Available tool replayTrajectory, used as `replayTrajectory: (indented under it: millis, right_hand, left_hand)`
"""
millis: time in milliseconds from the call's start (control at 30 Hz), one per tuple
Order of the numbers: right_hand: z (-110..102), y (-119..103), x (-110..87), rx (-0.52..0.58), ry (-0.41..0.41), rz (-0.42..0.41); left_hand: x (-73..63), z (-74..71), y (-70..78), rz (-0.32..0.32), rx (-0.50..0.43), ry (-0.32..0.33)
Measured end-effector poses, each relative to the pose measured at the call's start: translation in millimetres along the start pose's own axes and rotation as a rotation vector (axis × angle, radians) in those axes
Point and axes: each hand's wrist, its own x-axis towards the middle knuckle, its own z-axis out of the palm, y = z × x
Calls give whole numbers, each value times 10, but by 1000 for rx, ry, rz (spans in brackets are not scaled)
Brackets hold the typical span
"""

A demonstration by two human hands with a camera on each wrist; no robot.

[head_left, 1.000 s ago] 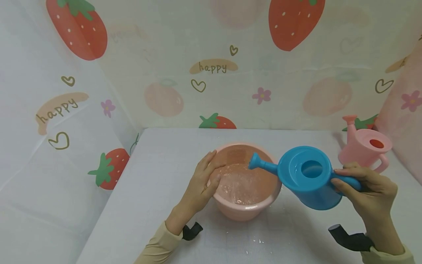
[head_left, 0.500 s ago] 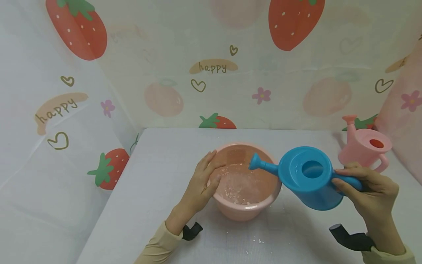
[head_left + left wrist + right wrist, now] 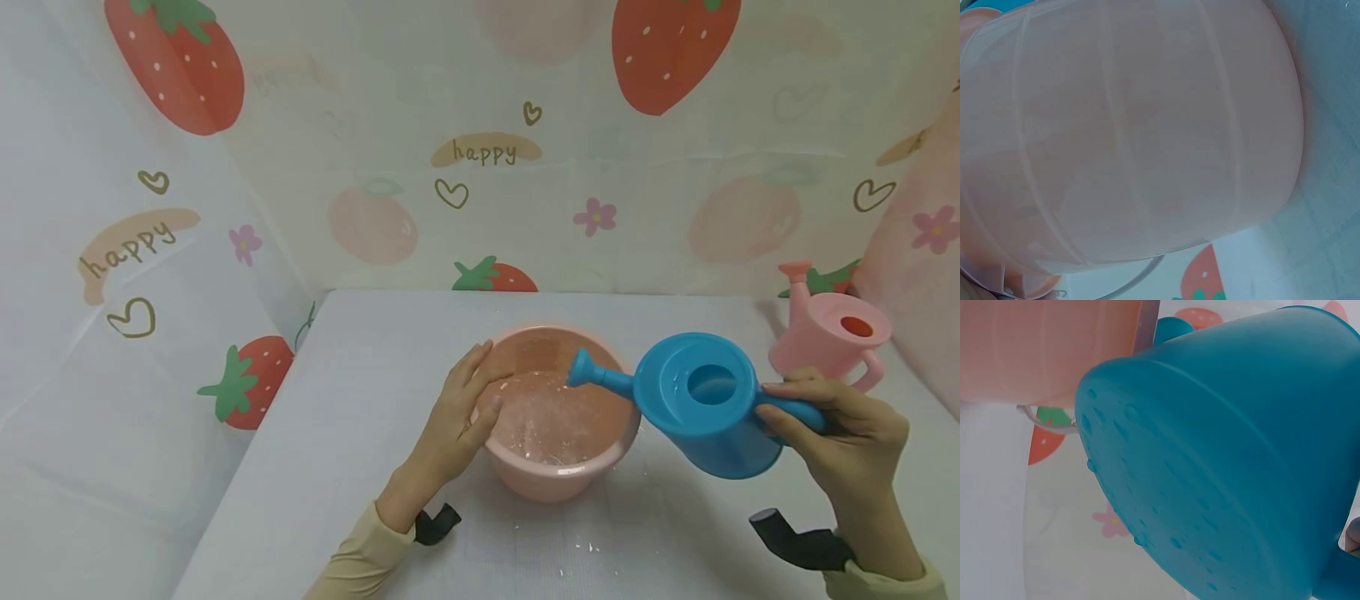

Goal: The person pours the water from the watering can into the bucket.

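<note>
A pink bucket (image 3: 551, 490) holds water (image 3: 555, 417) with small bubbles on its surface. My left hand (image 3: 450, 421) rests on the bucket's left rim, fingers extended over the edge. My right hand (image 3: 851, 429) grips the handle of a blue watering can (image 3: 727, 450), thumb and fingers around it. The can is held above the table beside the bucket, its spout (image 3: 603, 377) reaching over the water. No stream shows clearly. In the right wrist view, drops cling to the can's underside (image 3: 1166, 494). The bucket's side (image 3: 1129, 137) fills the left wrist view.
A pink watering can (image 3: 821, 333) stands at the back right, behind my right hand. Water drops (image 3: 592, 548) lie on the white table (image 3: 375, 350) in front of the bucket. A strawberry-printed cloth (image 3: 652, 208) hangs behind and at the sides.
The bubbling on the water has eased a little. My right hand and the blue watering can have shifted very slightly right. My left hand stays on the rim.
</note>
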Motion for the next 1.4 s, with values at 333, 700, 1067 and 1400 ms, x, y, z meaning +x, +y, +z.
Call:
replayTrajectory:
  millis: [333, 700, 1067, 1400]
  right_hand:
    - [6, -23, -1, -35, 0, 27]
    - [34, -58, 26, -46, -15, 28]
    - [36, -79, 38, -60, -11, 55]
    - [-29, -20, 37, -155, -18, 63]
  left_hand:
    - [-2, -1, -6, -2, -5, -1]
    - [-4, -11, 4, 1, 0, -3]
    - [2, -9, -11, -4, 0, -12]
    - [-13, 1, -29, -6, 0, -7]
